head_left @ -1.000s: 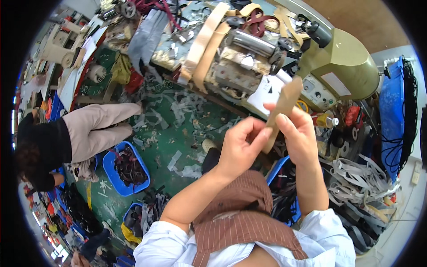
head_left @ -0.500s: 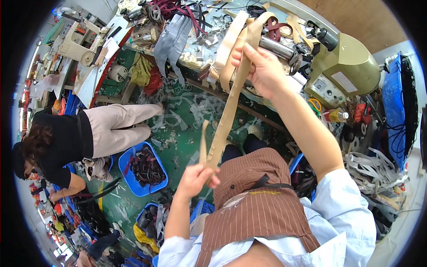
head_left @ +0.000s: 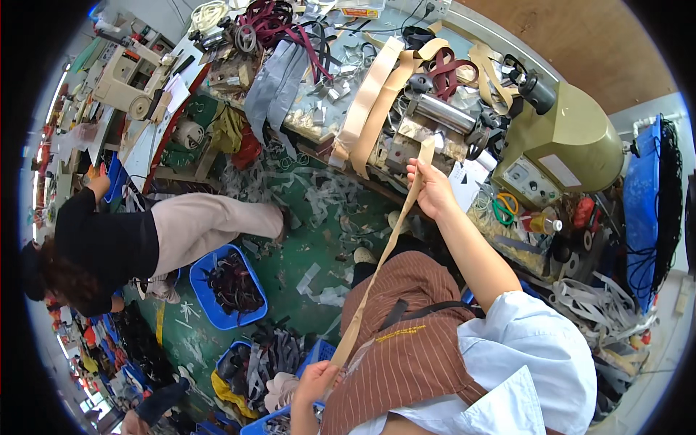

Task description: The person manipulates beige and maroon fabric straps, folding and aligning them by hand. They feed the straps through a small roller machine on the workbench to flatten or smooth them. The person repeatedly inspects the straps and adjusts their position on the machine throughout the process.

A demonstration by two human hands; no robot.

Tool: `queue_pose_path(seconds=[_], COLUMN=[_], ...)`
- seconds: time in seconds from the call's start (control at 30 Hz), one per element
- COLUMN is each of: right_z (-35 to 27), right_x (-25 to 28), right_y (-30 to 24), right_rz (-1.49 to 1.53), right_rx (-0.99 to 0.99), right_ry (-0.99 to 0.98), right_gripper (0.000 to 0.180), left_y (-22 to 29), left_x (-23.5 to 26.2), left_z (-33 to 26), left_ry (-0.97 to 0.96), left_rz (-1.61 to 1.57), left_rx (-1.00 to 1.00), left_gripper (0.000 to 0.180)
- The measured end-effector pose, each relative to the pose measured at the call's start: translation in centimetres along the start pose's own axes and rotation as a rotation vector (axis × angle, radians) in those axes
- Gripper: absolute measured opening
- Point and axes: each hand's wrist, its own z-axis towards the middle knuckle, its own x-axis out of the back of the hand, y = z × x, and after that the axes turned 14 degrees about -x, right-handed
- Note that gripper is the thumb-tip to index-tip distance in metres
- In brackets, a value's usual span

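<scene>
A long tan strap runs taut and partly twisted on a slant in front of my brown striped apron. My right hand pinches its upper end, near the bench edge and just below a machine's metal cylinder. Low down beside the apron, my left hand is closed on the strap's other end; part of that end is hidden by the fingers. More tan straps lie over the bench and hang past its front edge, left of the cylinder.
An olive-green machine stands at the right end of the bench. Green-handled scissors lie below it. A blue tub of dark straps sits on the scrap-strewn floor. A co-worker in black bends over at the left.
My right hand has come down from the cylinder, and my left hand has moved lower, toward my body. The strap is now stretched between them. The co-worker has shifted posture.
</scene>
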Motion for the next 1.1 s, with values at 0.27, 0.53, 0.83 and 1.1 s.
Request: queue_pose_path(seconds=[0.27,0.53,0.83,1.1], right_z=[4.1,1.9,1.4,0.7], right_x=[-1.1,-0.2,-0.8,-1.8], right_y=[-3.1,-2.8,-4.0,-1.4], right_rz=[0.326,0.251,0.042,0.103], right_rx=[-0.177,-0.184,-0.129,-0.062], right_ry=[-0.07,0.027,-0.107,-0.094], right_gripper=[0.025,0.028,0.031,0.03], left_y=[4.3,6.3,4.3,4.5], left_x=[-1.9,-1.8,1.4,2.2], left_z=[2.9,3.8,2.3,2.2], left_ry=[-0.038,-0.082,-0.139,-0.206], left_rz=[0.024,-0.064,-0.184,-0.132], left_rx=[0.078,0.154,0.106,0.1], left_gripper=[0.02,0.024,0.025,0.026])
